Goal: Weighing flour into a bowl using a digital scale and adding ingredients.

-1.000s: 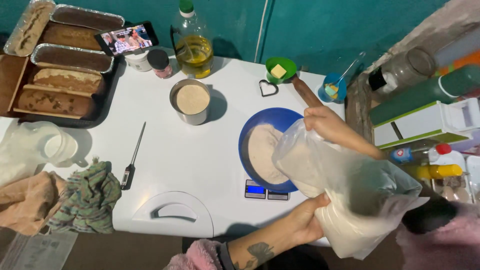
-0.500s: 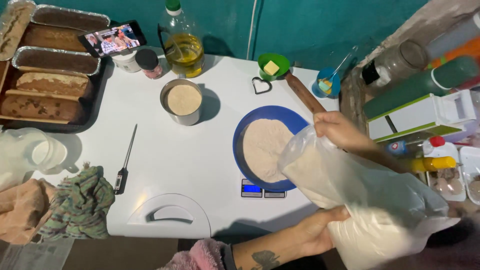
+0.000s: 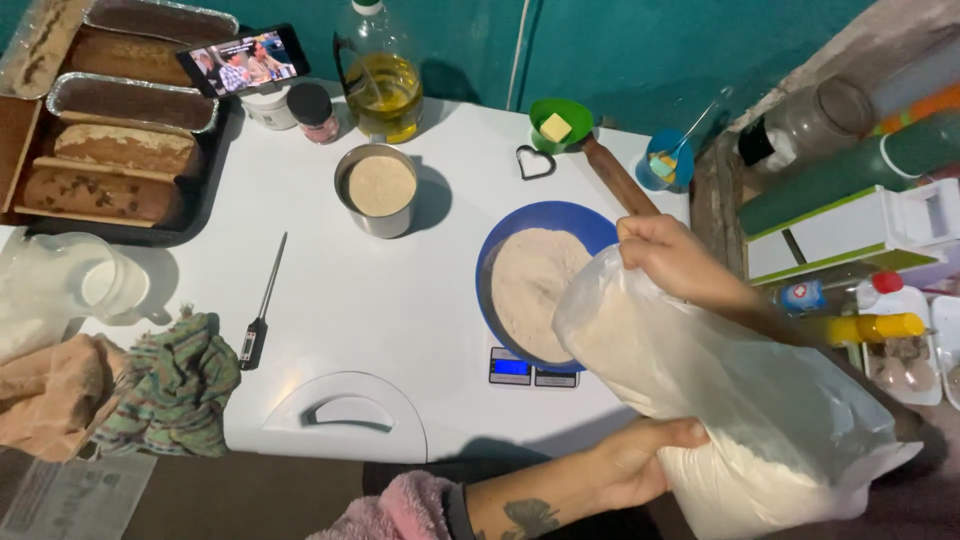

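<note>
The person is holding a large clear plastic bag of flour over the right side of the white bench. The right hand is gripping the bag's upper end, its grip closed around the gathered plastic near the mouth, just above the rim of a blue bowl. The left hand is supporting the bag from below, fingers curled in a holding grip against its lower side. The bag is lying tilted, its mouth pointing down towards the bowl, most of its flour sitting in the low end at the lower right.

The blue bowl is sitting on a small kitchen scale with a lit blue display, and a mound of flour is filling the bowl. To its left, well apart, a metal cup is standing with a pale powder inside. A probe thermometer is lying on the bench further left. A wooden rolling pin is resting behind the bowl, beside a green dish holding a butter cube. A bottle of oil is standing at the back, and baked loaves in a tray are sitting at the far left.
</note>
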